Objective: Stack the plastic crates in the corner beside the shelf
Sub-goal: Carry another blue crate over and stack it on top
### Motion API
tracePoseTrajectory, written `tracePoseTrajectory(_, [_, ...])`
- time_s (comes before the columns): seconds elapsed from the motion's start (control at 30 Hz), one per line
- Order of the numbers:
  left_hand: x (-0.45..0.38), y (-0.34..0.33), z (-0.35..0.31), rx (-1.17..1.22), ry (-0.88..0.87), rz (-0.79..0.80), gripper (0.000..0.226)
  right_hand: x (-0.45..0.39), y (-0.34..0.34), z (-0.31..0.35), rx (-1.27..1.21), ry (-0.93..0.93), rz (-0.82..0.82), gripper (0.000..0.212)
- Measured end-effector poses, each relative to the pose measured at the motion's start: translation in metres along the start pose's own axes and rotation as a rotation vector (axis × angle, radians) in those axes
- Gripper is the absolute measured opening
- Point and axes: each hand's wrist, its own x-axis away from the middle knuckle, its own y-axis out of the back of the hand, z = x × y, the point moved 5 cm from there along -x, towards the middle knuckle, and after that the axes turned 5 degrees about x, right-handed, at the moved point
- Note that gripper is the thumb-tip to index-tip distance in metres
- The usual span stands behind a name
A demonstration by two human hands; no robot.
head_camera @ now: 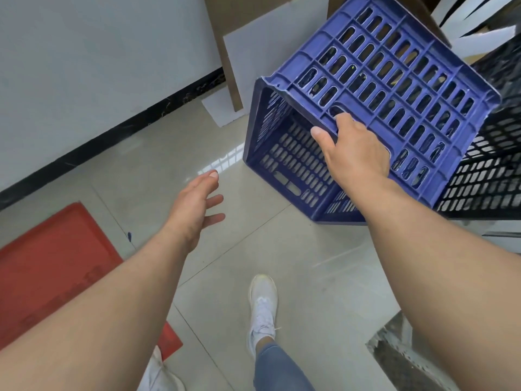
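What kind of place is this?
Probably a storeroom or back room: a blue crate and a black crate on a tiled floor, with cardboard sheets leaning against the wall.

Bare forearms, blue jeans and white trainers, seen from above.

Both forearms are bare from the bottom edge of the view up to the wrists, with no sleeve, watch, band or ring showing; the left hand (197, 204) and the right hand (355, 149) wear no gloves, and the nails that show are short and unpainted. Taking the white lace-up trainer (262, 309) as the mark: it has a pale toe cap tinged faintly yellow and white laces tied in a loose bow. Just behind it, 1 leg of faded blue jeans (279, 368) ends above a bare ankle. To its left, at the bottom edge, part of a 2nd white shoe (160, 375) shows, mostly hidden under the left forearm.
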Motion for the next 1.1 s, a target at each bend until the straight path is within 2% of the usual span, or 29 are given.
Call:
tracePoseTrajectory(0.47, [0.006,0.077,0.030,0.165,0.028,-0.099,0.036,0.031,-0.004,0.059,-0.039,0.043,-0.067,0.055])
tracePoseTrajectory(0.7, [0.031,0.159,0.045,0.201,0.023,-0.178,0.034,0.062,0.011,0.115,-0.044,0.094,-0.109,0.053])
tracePoseTrajectory(0.9, [0.056,0.238,0.063,0.233,0.008,-0.257,0.042,0.099,0.018,0.184,-0.070,0.149,-0.081,0.055])
tracePoseTrajectory(1.0, [0.066,0.287,0.079,0.211,0.004,-0.351,0.044,0.114,0.014,0.222,-0.148,0.198,-0.042,0.049])
tracePoseTrajectory(1.1, [0.072,0.342,0.101,0.166,0.018,-0.498,0.050,0.124,-0.001,0.254,-0.343,0.191,0.066,0.052])
